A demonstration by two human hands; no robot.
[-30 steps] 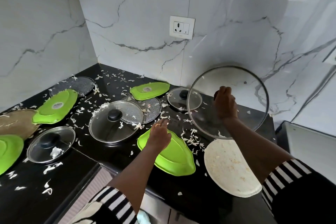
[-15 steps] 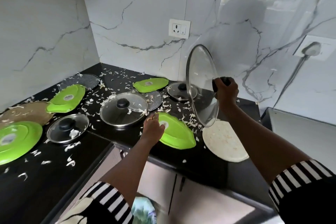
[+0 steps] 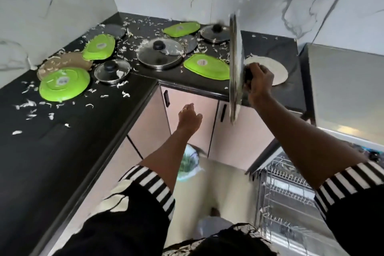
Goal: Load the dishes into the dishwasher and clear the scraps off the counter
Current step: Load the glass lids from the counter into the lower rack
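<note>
Holding the big glass lid (image 3: pixel 234 64) edge-on over the counter (image 3: pixel 187 86) edge by its knob (image 3: pixel 248 76) alone, your right hand (image 3: pixel 258 81) clamped round it, left hand (image 3: pixel 189 118) loose and empty, you risk clipping its rim on counter or dishwasher rack (image 3: pixel 291 183) while lowering.

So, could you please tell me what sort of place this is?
Most likely a home kitchen: a black counter strewn with pot lids, green plates and food scraps, cabinet doors beneath it, and an open dishwasher rack at lower right.
</note>
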